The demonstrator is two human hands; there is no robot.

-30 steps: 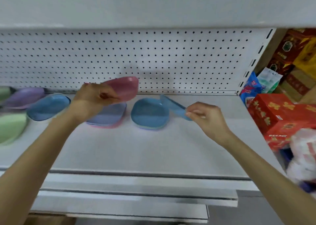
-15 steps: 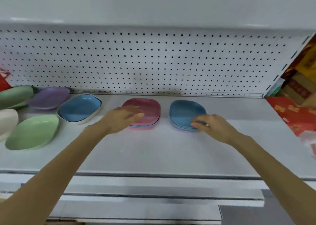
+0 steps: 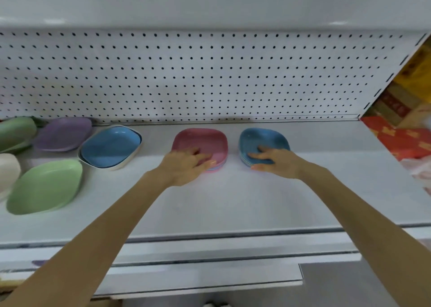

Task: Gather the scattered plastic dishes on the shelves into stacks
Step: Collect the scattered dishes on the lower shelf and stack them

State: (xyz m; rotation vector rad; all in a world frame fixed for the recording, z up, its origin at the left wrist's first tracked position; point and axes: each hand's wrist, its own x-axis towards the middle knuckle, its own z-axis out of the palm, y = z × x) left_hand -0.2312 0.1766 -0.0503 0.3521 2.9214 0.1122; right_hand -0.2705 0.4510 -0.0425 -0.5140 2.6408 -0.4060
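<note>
On the white shelf (image 3: pixel 233 201), in front of the pegboard back (image 3: pixel 210 78), far left: a green pile (image 3: pixel 14 131) and a cream dish (image 3: pixel 8 171), both cut by the frame edge. Next, against the back, a purple dish (image 3: pixel 63 133), opening up. In front of it, a single green dish (image 3: pixel 46 186), opening up, long axis from near left to far right. Further right, a blue dish (image 3: pixel 109 147) nested in a white dish (image 3: pixel 130 159), same diagonal axis. At mid-shelf, a pink-topped stack (image 3: pixel 203 138), flat, opening up, near-square, slightly wider left to right. On its near right corner, left hand (image 3: pixel 186 164): palm down, fingers almost straight and slightly spread inside the top dish, thumb along the near rim. Just beside but apart, a blue-topped stack (image 3: pixel 263 138), flat, opening up. On its near edge, right hand (image 3: pixel 277 163): palm down, fingers straight in the top dish, thumb against the front edge. Far right, past the shelf end, red boxes (image 3: pixel 401 138).
</note>
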